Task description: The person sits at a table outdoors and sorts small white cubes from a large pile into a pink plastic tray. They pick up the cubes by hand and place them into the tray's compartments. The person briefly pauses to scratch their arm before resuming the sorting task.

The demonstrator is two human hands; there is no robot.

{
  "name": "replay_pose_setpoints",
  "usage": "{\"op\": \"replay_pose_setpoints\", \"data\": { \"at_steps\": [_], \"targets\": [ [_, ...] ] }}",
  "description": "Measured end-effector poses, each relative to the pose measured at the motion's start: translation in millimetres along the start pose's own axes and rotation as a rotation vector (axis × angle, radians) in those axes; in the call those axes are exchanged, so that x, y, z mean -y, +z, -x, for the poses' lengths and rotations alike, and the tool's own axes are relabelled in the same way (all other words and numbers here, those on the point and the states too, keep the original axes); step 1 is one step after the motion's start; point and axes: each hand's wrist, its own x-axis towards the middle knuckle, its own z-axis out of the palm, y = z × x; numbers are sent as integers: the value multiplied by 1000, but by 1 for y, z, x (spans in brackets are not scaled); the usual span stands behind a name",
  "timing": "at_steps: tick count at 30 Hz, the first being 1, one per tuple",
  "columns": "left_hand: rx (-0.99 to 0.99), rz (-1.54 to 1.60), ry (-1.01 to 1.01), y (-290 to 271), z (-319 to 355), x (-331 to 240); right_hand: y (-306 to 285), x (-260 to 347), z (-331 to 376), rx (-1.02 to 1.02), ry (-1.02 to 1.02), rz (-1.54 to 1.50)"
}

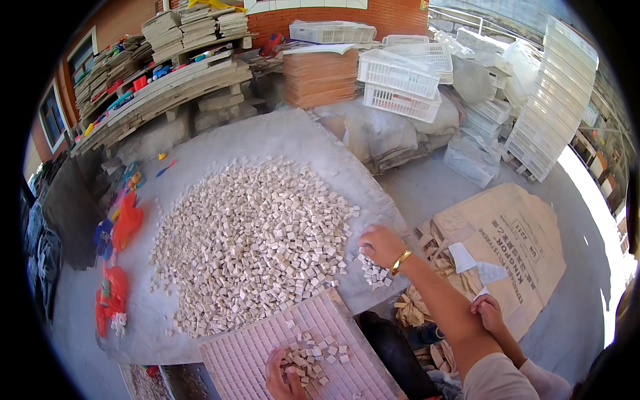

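Observation:
A large heap of small pale stone-like cubes (pixel 260 240) covers the middle of the table. My left hand (pixel 281 379) rests at the near edge of a pinkish grid board (pixel 243 347), its thumb and fingers apart beside a loose cluster of cubes (pixel 313 357). My right hand (pixel 381 247), with a gold bracelet (pixel 401 262) at the wrist, reaches to the table's right side. Its fingers curl down over a small separate pile of cubes (pixel 375 273); whatever lies under the fingertips is hidden.
Another person's hand (pixel 490 312) is beside my right forearm, above a big printed paper sack (pixel 513 247) and scraps. Red plastic bags (pixel 127 223) and toys lie along the table's left edge. White crates (pixel 400 73) and stacked boards (pixel 193 73) stand behind.

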Motion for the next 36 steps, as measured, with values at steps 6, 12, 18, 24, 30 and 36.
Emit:
{"op": "replay_pose_setpoints", "data": {
  "at_steps": [6,12,18,24,30,36],
  "targets": [
    [-3,23,7,2,-2,3,16,23,-3,58,-34,87],
    [-16,-10,48,2,0,6,-3,36,-5,79,222,-201],
    [-34,31,76,8,1,15,10,44,3,-20,-24,109],
    [-12,34,40,2,1,8,28,58,6,78,-80,-33],
    [9,88,-31,6,4,8,-22,36,19,21,19,-14],
    [-34,32,43,6,2,15,-10,33,21,-105,104,-65]
  ]
}}
